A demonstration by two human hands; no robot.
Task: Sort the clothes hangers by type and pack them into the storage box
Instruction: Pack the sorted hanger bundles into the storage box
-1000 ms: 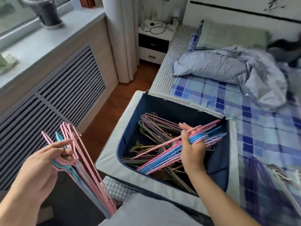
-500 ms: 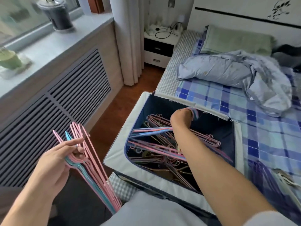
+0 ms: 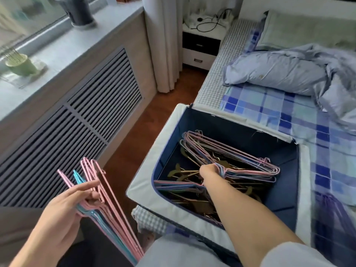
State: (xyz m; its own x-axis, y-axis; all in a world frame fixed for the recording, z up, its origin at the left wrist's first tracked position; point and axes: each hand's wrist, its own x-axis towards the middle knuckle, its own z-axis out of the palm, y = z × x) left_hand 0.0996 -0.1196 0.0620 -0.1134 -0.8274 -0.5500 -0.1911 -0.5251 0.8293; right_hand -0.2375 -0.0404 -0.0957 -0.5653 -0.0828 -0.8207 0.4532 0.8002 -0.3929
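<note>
The navy storage box (image 3: 227, 120) with a white rim sits open on the bed's near corner. Inside lie a stack of pink and blue wire hangers (image 3: 238, 157) over several gold hangers (image 3: 179, 171). My right hand (image 3: 210, 170) reaches deep into the box and grips the hooks of the wire hanger stack. My left hand (image 3: 73, 205) stays outside the box at the lower left and holds a bundle of pink and blue hangers (image 3: 107, 209) that points down toward my lap.
The bed carries a blue checked sheet (image 3: 289, 116), a crumpled grey duvet (image 3: 289, 70) and a green pillow (image 3: 308, 29). More hangers (image 3: 335, 214) lie on the sheet at right. A slatted radiator cover (image 3: 77, 120) and a windowsill run along the left, a nightstand (image 3: 200, 47) behind.
My right hand carried its bundle of pink and blue hangers down into the box and laid it on the pile there. My left hand kept its own bundle almost still.
</note>
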